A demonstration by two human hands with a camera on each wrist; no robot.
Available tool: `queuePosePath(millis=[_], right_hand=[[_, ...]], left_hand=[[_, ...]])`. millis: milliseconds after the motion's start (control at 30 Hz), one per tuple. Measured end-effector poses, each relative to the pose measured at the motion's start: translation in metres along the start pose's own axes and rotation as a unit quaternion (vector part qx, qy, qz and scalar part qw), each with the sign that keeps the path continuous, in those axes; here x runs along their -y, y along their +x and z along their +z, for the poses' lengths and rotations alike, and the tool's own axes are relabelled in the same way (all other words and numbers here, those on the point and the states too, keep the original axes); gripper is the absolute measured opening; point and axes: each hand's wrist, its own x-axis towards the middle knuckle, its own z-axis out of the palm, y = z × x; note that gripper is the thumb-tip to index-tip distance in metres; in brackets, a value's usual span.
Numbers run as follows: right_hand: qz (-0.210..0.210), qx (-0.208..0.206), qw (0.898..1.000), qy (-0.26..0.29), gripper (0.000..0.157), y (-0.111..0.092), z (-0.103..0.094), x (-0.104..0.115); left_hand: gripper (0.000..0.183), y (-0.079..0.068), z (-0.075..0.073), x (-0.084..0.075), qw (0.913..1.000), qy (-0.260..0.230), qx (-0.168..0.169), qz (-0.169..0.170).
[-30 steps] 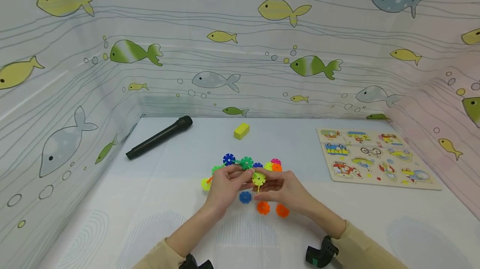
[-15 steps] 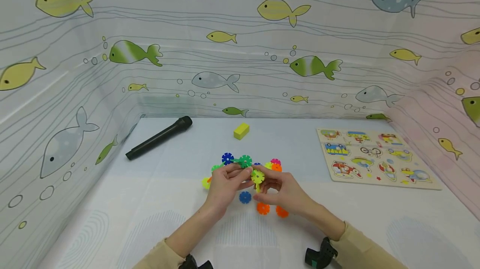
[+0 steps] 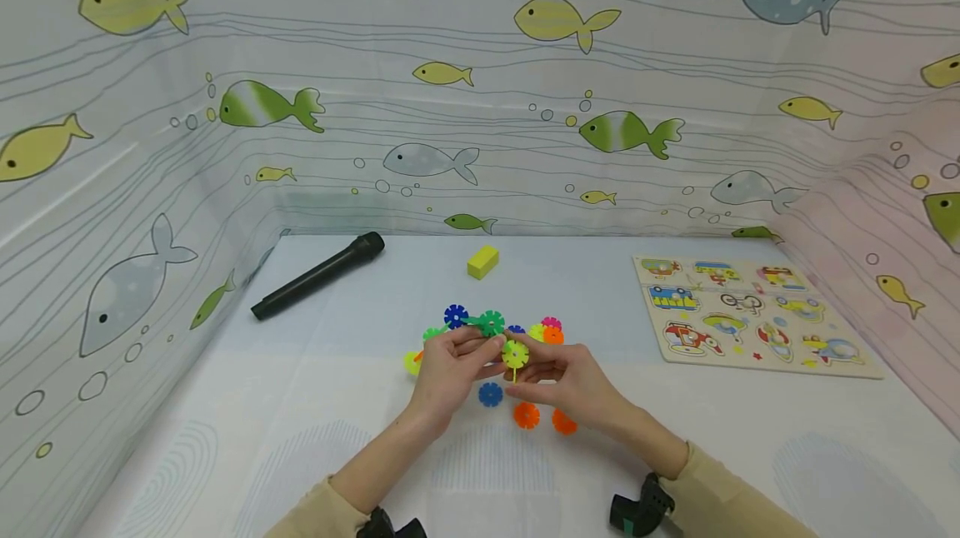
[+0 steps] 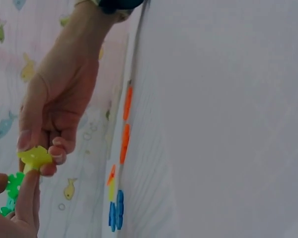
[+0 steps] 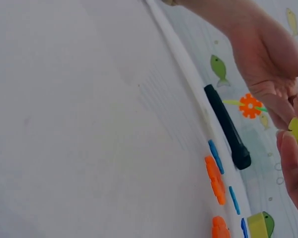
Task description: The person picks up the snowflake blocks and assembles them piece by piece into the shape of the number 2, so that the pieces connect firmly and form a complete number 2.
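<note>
A chain of notched plastic discs hangs between both hands just above the table. My left hand (image 3: 452, 371) grips the chain, which shows a green disc (image 3: 491, 322), a dark blue disc (image 3: 455, 316) and a yellow disc (image 3: 412, 363) around that hand. In the right wrist view an orange disc (image 5: 250, 105) of the chain stands out beyond the left hand. My right hand (image 3: 573, 380) pinches yellow discs at the near end; one yellow disc (image 3: 515, 354) faces the head camera, another is edge-on beneath it. Fingers hide some joints.
Loose discs lie close by: a blue disc (image 3: 491, 395), two orange discs (image 3: 527, 415) in front, and several more behind the right hand. A black microphone (image 3: 318, 276) lies back left, a yellow block (image 3: 483, 262) back centre, a picture puzzle board (image 3: 757, 317) at right.
Both hands stay nearly in place. The yellow discs at the right fingers rise slightly, and the lower one tilts briefly, then stands edge-on again.
</note>
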Motion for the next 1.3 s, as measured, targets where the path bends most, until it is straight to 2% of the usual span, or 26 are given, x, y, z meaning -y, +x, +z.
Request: queuePosePath(millis=[167, 367, 500, 633, 733, 833, 933, 1067, 1300], right_hand=[[-0.012, 0.005, 1.000, -0.006, 0.063, 0.0000, -0.0014, -0.0024], [-0.051, -0.003, 0.999, -0.008, 0.061, -0.0008, -0.0022, -0.0059], [-0.053, -0.008, 0.999, -0.004, 0.059, -0.0010, -0.0023, -0.0077], [-0.033, 0.000, 0.999, -0.007, 0.063, -0.0005, -0.0023, -0.0073], [-0.002, 0.013, 1.000, -0.007, 0.067, 0.0002, -0.0020, -0.0058], [0.032, 0.006, 0.999, -0.015, 0.060, 0.0006, -0.0018, -0.0035], [0.061, -0.017, 0.998, -0.018, 0.046, 0.0014, -0.0026, -0.0029], [0.075, -0.022, 0.997, 0.013, 0.031, 0.0025, -0.0049, -0.0034], [0.091, -0.024, 0.994, 0.053, 0.026, 0.0039, -0.0082, -0.0028]], left_hand=[[0.031, -0.0003, -0.0008, -0.0012, 1.0000, 0.002, 0.007, -0.004], [0.034, -0.0016, -0.0005, -0.0028, 0.9998, 0.008, 0.017, -0.008], [0.036, -0.0024, 0.0008, -0.0037, 0.9998, 0.009, 0.019, -0.007], [0.035, -0.0020, 0.0013, -0.0026, 0.9998, 0.016, 0.010, 0.002], [0.034, -0.0020, 0.0011, -0.0015, 0.9995, 0.030, 0.005, 0.003], [0.035, -0.0020, 0.0006, -0.0007, 0.9988, 0.048, 0.003, 0.013], [0.036, -0.0008, -0.0002, 0.0000, 0.9980, 0.059, 0.002, 0.023], [0.035, 0.0006, -0.0006, 0.0003, 0.9972, 0.071, 0.013, 0.020], [0.038, 0.0001, -0.0009, 0.0010, 0.9899, 0.132, 0.040, 0.032]])
